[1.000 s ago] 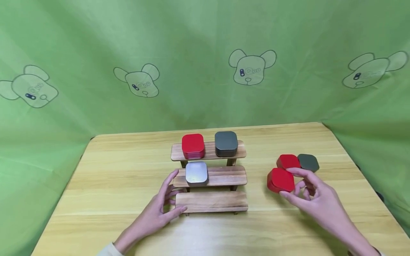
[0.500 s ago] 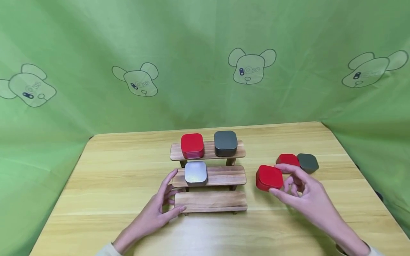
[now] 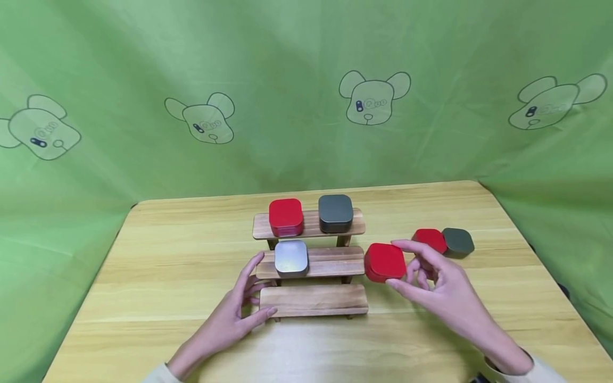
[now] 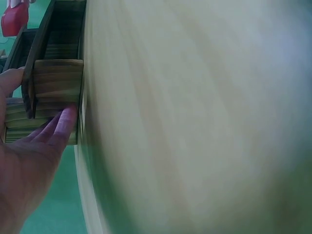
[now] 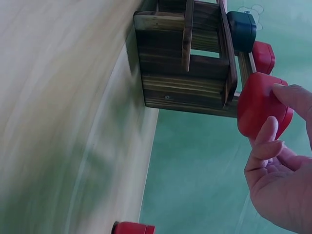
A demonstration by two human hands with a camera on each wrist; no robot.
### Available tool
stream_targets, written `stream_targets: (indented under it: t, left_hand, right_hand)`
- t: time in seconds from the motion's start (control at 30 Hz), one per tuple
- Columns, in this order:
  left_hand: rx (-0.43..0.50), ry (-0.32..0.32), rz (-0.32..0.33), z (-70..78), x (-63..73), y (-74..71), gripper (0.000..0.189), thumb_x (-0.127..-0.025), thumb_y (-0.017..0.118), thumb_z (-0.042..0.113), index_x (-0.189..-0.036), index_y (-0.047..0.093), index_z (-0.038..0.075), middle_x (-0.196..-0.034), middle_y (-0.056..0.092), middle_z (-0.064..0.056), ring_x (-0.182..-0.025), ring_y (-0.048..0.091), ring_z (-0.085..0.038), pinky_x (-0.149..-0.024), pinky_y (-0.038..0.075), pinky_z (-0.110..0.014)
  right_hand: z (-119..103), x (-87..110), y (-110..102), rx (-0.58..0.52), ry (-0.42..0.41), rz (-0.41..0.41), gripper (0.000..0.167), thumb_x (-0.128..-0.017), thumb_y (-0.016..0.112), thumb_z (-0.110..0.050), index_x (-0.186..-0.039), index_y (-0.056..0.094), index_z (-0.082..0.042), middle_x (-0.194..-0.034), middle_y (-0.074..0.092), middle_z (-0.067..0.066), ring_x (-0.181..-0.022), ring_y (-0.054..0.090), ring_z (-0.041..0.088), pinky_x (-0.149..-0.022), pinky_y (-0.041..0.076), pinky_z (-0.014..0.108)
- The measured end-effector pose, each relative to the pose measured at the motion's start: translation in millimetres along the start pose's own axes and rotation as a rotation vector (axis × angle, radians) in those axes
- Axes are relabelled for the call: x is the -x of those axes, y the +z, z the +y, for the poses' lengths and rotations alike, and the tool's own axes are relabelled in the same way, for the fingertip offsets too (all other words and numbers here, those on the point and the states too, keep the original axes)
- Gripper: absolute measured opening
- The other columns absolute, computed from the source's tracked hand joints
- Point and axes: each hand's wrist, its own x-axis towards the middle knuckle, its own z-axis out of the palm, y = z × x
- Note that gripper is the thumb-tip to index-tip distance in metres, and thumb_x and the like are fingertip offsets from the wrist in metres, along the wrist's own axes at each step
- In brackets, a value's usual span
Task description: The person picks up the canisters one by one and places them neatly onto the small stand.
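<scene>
My right hand (image 3: 442, 279) pinches a red square tin (image 3: 384, 261) between thumb and fingers, at the right end of the middle step of a three-step wooden stand (image 3: 313, 301). In the right wrist view the held tin (image 5: 257, 105) is off the table, beside the stand's dark side. My left hand (image 3: 230, 319) grips the stand's left end, thumb on the bottom step and a finger at the middle step; the left wrist view shows fingertips against the stand's side panel (image 4: 58, 83). A silver tin (image 3: 291, 257) sits on the middle step's left part.
Another red tin (image 3: 286, 215) and a dark grey tin (image 3: 335, 211) stand on the top step. To the right, a red tin (image 3: 429, 239) and a dark grey tin (image 3: 458, 242) sit side by side on the wooden table (image 3: 182, 239). A green cloth (image 3: 287, 149) hangs behind.
My right hand has carried the red tin leftward from beside the other tins to the stand's right end. The left hand keeps its place on the stand.
</scene>
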Motion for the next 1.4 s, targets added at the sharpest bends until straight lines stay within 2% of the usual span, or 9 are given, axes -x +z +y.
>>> stream_targets:
  t: [0.17,0.33,0.6,0.9,1.17,1.4]
  left_hand:
    - [-0.002,-0.007,0.001,0.7,-0.3,0.1,0.110,-0.098,0.085,0.017,-0.176,0.011,0.036,-0.176,0.025,-0.020,-0.141,0.058,-0.037,-0.106,0.058,-0.039]
    - [0.002,-0.008,0.002,1.9,-0.2,-0.4,0.110,-0.098,0.085,0.016,-0.176,0.010,0.036,-0.176,0.026,-0.020,-0.141,0.058,-0.036,-0.106,0.058,-0.039]
    - [-0.006,-0.004,0.009,-0.2,1.6,-1.9,0.110,-0.098,0.085,0.017,-0.176,0.011,0.036,-0.171,0.036,-0.022,-0.141,0.059,-0.035,-0.104,0.059,-0.039]
    - [-0.001,-0.003,0.000,1.4,0.2,-1.4,0.109,-0.098,0.085,0.017,-0.176,0.010,0.036,-0.166,0.044,-0.021,-0.140,0.060,-0.035,-0.105,0.059,-0.040]
    - [0.012,-0.025,0.000,1.2,-0.8,-0.5,0.110,-0.097,0.085,0.017,-0.176,0.011,0.038,-0.174,0.030,-0.020,-0.142,0.058,-0.033,-0.107,0.058,-0.039]
    - [0.013,-0.022,0.004,0.2,-0.1,-0.6,0.111,-0.097,0.086,0.017,-0.176,0.011,0.038,-0.175,0.028,-0.019,-0.142,0.058,-0.033,-0.106,0.058,-0.039]
  right_hand:
    - [-6.0,-4.3,7.6,0.007,-0.038,-0.003,0.068,-0.084,0.096,-0.007,-0.144,0.067,-0.020,-0.083,0.063,-0.001,-0.066,0.053,0.018,-0.055,0.044,0.031]
    - [-11.5,-8.5,14.8,0.009,-0.062,-0.003,0.068,-0.084,0.097,-0.011,-0.144,0.067,-0.022,-0.083,0.064,-0.003,-0.067,0.052,0.017,-0.057,0.042,0.031]
    - [-17.7,-18.4,29.0,0.013,-0.049,-0.031,0.066,-0.085,0.098,-0.020,-0.144,0.068,-0.025,-0.084,0.065,-0.006,-0.068,0.054,0.017,-0.061,0.043,0.029]
    - [-21.0,-21.5,36.9,0.046,-0.040,-0.036,0.065,-0.085,0.098,-0.024,-0.143,0.068,-0.026,-0.083,0.064,-0.009,-0.067,0.054,0.016,-0.058,0.042,0.028]
    - [-21.3,-27.7,41.3,0.065,-0.077,-0.035,0.064,-0.085,0.098,-0.021,-0.142,0.069,-0.026,-0.082,0.064,-0.007,-0.065,0.053,0.014,-0.054,0.042,0.028]
    - [-18.6,-30.7,47.1,0.086,-0.105,-0.020,0.067,-0.083,0.098,-0.015,-0.142,0.068,-0.025,-0.082,0.066,-0.004,-0.063,0.053,0.014,-0.051,0.042,0.027]
